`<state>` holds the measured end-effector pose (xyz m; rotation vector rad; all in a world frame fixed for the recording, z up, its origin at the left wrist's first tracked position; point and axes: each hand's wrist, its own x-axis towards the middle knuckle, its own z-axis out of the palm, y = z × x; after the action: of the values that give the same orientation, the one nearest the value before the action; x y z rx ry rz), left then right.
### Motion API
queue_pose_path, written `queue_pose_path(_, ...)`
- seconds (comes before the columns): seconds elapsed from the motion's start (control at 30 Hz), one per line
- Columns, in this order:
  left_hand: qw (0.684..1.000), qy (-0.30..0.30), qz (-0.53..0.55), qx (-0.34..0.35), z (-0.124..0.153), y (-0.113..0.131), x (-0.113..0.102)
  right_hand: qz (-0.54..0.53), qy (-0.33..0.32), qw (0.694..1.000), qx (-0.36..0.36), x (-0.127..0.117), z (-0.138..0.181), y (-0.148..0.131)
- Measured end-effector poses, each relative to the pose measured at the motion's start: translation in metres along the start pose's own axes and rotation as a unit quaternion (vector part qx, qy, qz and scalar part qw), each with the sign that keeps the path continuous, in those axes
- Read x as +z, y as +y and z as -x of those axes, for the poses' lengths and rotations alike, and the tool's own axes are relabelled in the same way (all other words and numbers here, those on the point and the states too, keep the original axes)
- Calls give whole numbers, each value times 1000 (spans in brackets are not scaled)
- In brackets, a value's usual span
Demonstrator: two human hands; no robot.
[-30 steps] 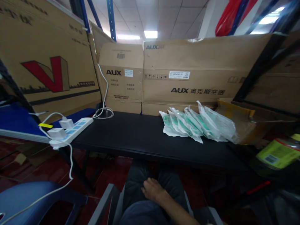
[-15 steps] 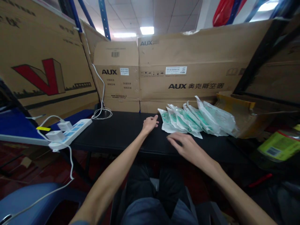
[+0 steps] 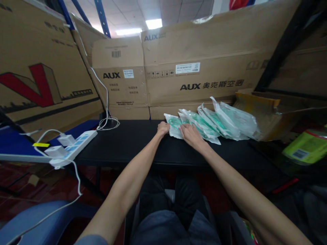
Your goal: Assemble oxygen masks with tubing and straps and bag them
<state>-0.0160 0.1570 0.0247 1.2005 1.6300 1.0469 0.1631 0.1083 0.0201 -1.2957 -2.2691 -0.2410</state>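
Note:
Several clear plastic packets with green contents lie overlapping in a row on the black table. The leftmost packet sticks out to the left of the others. At its left edge my left hand is closed, fingers pinched on the plastic. My right hand lies over its lower right side, fingers bent down onto the plastic; the fingertips are partly hidden. What the green contents are, I cannot make out.
Cardboard boxes wall off the table's back. On the left lies a white power strip with plugged-in adapters and a loose cable. An open carton and a yellow-green labelled container stand at right.
Both hands have come onto the leftmost packet, my right hand moving up and left. That packet now lies further left, apart from its neighbours. The view has shifted slightly.

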Motion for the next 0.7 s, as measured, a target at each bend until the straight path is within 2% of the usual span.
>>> queue_pose_path(0.2,1000,14,-5,-2,14,-25,-69,-48,47,998,16,6,7,-2)
queue_pose_path(0.33,999,32,-18,-29,19,-37,-99,-129,97,987,6,6,19,-23)
queue_pose_path(0.5,999,41,-26,-23,14,-46,-100,-255,155,954,28,5,38,-71)
queue_pose_path(0.6,999,40,-17,16,14,-54,-91,-322,133,937,11,8,43,-92)
queue_pose_path(0.7,997,47,21,57,16,-61,-84,-372,105,922,8,12,42,-98)
